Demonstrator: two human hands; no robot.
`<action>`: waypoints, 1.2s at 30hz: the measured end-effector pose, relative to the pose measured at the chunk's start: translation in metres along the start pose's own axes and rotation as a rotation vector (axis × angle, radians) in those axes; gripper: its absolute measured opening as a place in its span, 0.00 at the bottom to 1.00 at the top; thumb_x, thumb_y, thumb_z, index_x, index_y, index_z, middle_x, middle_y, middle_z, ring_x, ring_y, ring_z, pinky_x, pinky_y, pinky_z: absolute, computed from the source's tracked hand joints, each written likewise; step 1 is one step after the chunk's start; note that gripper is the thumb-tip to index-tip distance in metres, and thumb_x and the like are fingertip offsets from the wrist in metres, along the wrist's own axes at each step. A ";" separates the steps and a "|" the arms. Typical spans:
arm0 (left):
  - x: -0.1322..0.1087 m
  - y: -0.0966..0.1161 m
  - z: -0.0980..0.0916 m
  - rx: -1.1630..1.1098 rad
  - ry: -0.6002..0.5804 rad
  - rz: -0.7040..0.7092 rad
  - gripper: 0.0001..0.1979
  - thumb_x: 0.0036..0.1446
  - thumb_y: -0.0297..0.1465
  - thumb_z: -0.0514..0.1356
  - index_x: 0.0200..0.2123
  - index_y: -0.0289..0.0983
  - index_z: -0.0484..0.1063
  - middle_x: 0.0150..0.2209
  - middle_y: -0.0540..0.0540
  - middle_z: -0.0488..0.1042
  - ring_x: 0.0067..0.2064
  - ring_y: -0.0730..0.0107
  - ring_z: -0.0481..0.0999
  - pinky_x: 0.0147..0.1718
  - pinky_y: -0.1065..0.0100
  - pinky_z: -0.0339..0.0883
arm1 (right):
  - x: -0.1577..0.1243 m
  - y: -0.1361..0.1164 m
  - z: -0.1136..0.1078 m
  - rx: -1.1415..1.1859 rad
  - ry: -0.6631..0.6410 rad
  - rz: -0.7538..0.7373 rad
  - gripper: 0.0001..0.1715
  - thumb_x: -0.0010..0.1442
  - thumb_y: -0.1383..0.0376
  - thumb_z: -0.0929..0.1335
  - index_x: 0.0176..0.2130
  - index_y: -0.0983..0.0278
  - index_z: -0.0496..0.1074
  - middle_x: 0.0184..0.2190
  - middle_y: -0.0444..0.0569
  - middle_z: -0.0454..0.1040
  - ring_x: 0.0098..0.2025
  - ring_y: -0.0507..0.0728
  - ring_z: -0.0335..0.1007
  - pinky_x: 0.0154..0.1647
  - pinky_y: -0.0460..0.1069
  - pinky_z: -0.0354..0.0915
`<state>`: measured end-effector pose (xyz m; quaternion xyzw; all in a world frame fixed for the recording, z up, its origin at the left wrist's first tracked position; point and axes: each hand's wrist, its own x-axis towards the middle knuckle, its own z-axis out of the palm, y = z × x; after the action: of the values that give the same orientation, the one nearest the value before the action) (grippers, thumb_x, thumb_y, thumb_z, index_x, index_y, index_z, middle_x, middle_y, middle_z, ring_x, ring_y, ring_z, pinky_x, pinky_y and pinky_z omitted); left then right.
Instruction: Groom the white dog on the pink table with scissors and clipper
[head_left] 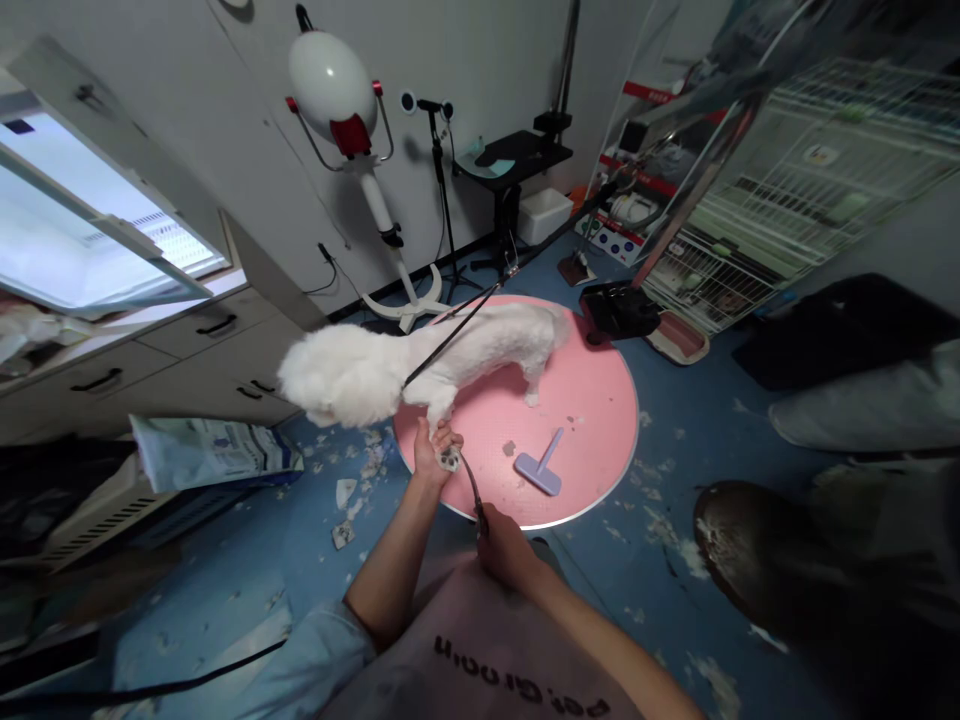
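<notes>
A fluffy white dog (pixel 480 345) stands on a round pink table (pixel 607 420), its head to the left, a dark leash strap (pixel 457 325) round its front. My left hand (pixel 431 452) is closed round one front paw (pixel 449 459), whose pads face up. Curved scissors (pixel 473 483) are in my right hand (pixel 499 540), their blades pointing up and left toward that paw. Right of the scissors, a purple slicker brush (pixel 538 473) lies on the table beside small tufts of hair.
A white dryer (pixel 332 88) on a stand is behind the dog. Cages (pixel 780 200) stand at the right, near a round brown stool (pixel 750 550). Drawers (pixel 187 350) line the left. Cut hair litters the blue floor (pixel 652 610).
</notes>
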<state>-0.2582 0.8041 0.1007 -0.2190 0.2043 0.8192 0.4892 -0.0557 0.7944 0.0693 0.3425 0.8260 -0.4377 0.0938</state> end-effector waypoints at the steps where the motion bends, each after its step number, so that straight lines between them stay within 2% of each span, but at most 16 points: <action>1: 0.000 0.000 0.000 0.006 -0.002 -0.003 0.28 0.74 0.48 0.45 0.28 0.33 0.66 0.14 0.59 0.53 0.13 0.85 0.53 0.22 0.76 0.67 | 0.001 0.000 0.001 0.005 0.008 -0.009 0.19 0.61 0.78 0.63 0.49 0.65 0.69 0.42 0.55 0.80 0.42 0.59 0.76 0.35 0.48 0.51; 12: 0.005 0.002 -0.003 0.055 0.006 0.012 0.28 0.73 0.47 0.47 0.27 0.34 0.67 0.16 0.58 0.52 0.14 0.84 0.51 0.21 0.77 0.63 | 0.001 -0.003 -0.005 -0.072 -0.013 -0.013 0.23 0.59 0.79 0.62 0.52 0.64 0.68 0.45 0.54 0.80 0.46 0.59 0.77 0.37 0.48 0.54; 15: 0.006 0.001 0.000 0.080 0.043 0.044 0.27 0.72 0.48 0.51 0.26 0.35 0.65 0.16 0.58 0.51 0.14 0.84 0.50 0.19 0.77 0.59 | 0.002 -0.001 -0.004 -0.105 -0.006 -0.024 0.25 0.58 0.79 0.62 0.53 0.64 0.67 0.46 0.54 0.80 0.47 0.59 0.77 0.39 0.49 0.56; 18: 0.005 -0.003 0.004 0.095 0.104 0.086 0.27 0.73 0.47 0.49 0.25 0.35 0.64 0.16 0.58 0.51 0.13 0.84 0.51 0.18 0.78 0.56 | 0.002 -0.002 -0.003 -0.119 0.020 -0.016 0.24 0.59 0.77 0.62 0.53 0.64 0.68 0.46 0.54 0.80 0.48 0.60 0.77 0.40 0.49 0.58; 22: 0.003 -0.010 0.009 0.121 0.117 0.175 0.25 0.72 0.46 0.53 0.27 0.36 0.64 0.16 0.59 0.51 0.13 0.84 0.50 0.18 0.78 0.55 | 0.001 -0.005 -0.004 -0.152 0.018 0.008 0.25 0.58 0.76 0.63 0.55 0.64 0.68 0.50 0.55 0.79 0.50 0.61 0.77 0.42 0.50 0.60; 26: 0.002 -0.011 0.010 0.109 0.153 0.159 0.27 0.73 0.47 0.49 0.25 0.36 0.62 0.15 0.59 0.50 0.13 0.83 0.51 0.18 0.78 0.54 | -0.001 -0.006 -0.008 -0.205 -0.014 0.063 0.26 0.62 0.76 0.61 0.57 0.64 0.67 0.51 0.56 0.79 0.50 0.61 0.78 0.44 0.50 0.62; 30: 0.003 -0.011 0.009 0.082 0.132 0.169 0.25 0.73 0.45 0.50 0.26 0.36 0.61 0.15 0.59 0.50 0.13 0.83 0.50 0.17 0.78 0.53 | -0.003 -0.006 -0.011 -0.208 -0.013 0.056 0.26 0.64 0.76 0.61 0.60 0.65 0.65 0.53 0.58 0.78 0.52 0.62 0.77 0.46 0.51 0.63; 34: 0.005 -0.012 0.007 0.092 0.123 0.237 0.21 0.73 0.43 0.53 0.30 0.36 0.64 0.16 0.60 0.52 0.13 0.83 0.51 0.17 0.79 0.53 | -0.003 -0.008 -0.012 -0.216 -0.014 0.050 0.25 0.63 0.77 0.61 0.58 0.65 0.66 0.53 0.58 0.78 0.52 0.62 0.77 0.46 0.51 0.63; 36: 0.005 -0.011 0.006 0.116 0.095 0.222 0.21 0.73 0.43 0.52 0.30 0.37 0.63 0.16 0.60 0.53 0.13 0.84 0.51 0.17 0.79 0.53 | -0.003 -0.007 -0.011 -0.214 -0.012 0.059 0.25 0.64 0.77 0.60 0.58 0.64 0.66 0.52 0.57 0.78 0.51 0.61 0.77 0.45 0.51 0.62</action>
<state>-0.2519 0.8158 0.1010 -0.2046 0.2972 0.8439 0.3970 -0.0567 0.7992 0.0824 0.3521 0.8570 -0.3463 0.1476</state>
